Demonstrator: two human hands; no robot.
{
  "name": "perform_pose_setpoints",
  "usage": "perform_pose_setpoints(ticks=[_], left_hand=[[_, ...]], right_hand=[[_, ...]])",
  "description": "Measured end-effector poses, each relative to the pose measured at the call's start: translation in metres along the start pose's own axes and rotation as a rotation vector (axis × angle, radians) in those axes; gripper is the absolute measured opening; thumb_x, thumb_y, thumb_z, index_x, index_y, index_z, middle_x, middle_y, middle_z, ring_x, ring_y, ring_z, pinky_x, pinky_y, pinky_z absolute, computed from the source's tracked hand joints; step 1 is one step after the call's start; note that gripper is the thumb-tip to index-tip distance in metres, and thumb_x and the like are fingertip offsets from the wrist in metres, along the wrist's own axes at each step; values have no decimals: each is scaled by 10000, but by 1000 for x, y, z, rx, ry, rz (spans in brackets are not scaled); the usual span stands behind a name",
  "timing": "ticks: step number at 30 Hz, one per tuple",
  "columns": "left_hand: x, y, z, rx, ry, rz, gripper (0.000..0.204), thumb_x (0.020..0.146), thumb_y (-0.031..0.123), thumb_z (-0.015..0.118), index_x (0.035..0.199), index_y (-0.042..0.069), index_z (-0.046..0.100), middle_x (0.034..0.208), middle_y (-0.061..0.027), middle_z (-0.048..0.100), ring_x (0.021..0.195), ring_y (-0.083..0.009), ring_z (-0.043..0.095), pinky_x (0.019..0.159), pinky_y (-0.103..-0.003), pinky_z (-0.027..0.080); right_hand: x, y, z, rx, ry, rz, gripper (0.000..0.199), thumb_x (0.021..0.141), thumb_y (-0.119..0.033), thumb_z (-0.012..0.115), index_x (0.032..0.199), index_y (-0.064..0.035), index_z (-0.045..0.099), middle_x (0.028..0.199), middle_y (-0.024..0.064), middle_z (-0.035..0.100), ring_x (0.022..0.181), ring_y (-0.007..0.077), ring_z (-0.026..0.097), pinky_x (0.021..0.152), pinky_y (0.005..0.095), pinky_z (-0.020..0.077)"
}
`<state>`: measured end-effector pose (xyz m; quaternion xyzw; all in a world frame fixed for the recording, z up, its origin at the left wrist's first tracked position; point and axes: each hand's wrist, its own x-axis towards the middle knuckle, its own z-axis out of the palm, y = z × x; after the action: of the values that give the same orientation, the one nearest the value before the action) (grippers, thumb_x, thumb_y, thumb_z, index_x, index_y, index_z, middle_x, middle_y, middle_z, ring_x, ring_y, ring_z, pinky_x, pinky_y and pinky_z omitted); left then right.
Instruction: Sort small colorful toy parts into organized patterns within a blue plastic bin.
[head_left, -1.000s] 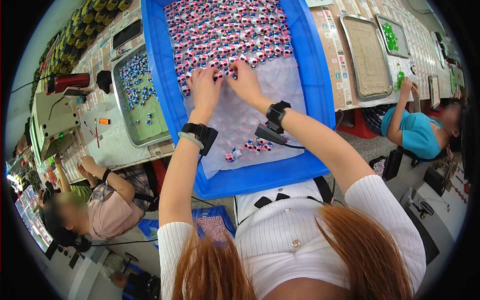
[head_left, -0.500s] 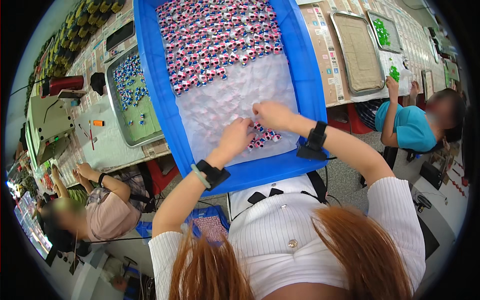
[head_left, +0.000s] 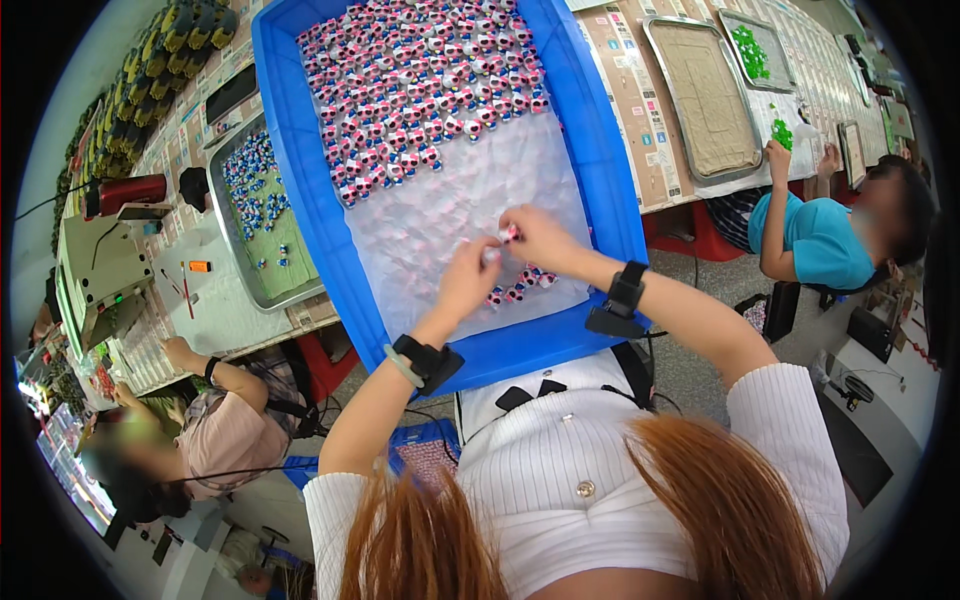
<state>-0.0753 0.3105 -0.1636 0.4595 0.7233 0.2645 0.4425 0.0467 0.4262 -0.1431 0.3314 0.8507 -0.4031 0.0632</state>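
Observation:
Over the near part of a blue plastic tray [head_left: 612, 130], my two hands are close together. My right hand [head_left: 545, 243] pinches a small pink-and-white figurine [head_left: 511, 233] between thumb and fingertips. My left hand [head_left: 466, 275] is closed in a pinch on another small whitish figurine [head_left: 491, 256], partly covered by the fingers. Just below the hands lies a loose cluster of pink, white and blue figurines [head_left: 516, 292], partly hidden by my right hand. Tight rows of the same figurines [head_left: 420, 90] fill the far part of the tray, resting on a thin white sheet [head_left: 400, 250].
To the left, a metal tray [head_left: 305, 285] holds small blue figurines, near an orange block [head_left: 201, 266]. At right are a metal tray lined with brown paper [head_left: 705, 100] and green pieces [head_left: 750, 55]. Co-workers sit on both sides. A blue crate [head_left: 425, 450] stands below my left arm.
A figurine now shows in my right fingertips and a whitish one in my left. The hands have lifted slightly off the cluster. The whole view has shifted a little.

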Motion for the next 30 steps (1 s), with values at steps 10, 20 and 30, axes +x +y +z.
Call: perform_pose_setpoints(ticks=[10,20,30], left_hand=[[102,12,-82,120,361,145,270,661,117,658,901,47,556,821,-89,563,725,-212,559,623,-296,439],[95,12,-74,365,490,235,257,639,125,657,883,82,592,866,-106,525,847,-271,506,734,-363,400],[-16,4,-25,549,-285,382,273,647,71,590,909,66,511,851,-131,525,806,-311,521,686,-390,423]], right_hand=[[109,-4,-35,91,317,-60,215,671,-105,588,865,-21,545,781,156,569,793,316,546,683,392,436],[98,-16,-31,-34,427,-106,177,711,-86,556,879,-33,541,887,156,563,825,320,548,686,402,439],[-24,10,-26,-388,-366,-462,202,686,-52,525,886,-54,551,869,144,535,816,324,549,685,419,443]])
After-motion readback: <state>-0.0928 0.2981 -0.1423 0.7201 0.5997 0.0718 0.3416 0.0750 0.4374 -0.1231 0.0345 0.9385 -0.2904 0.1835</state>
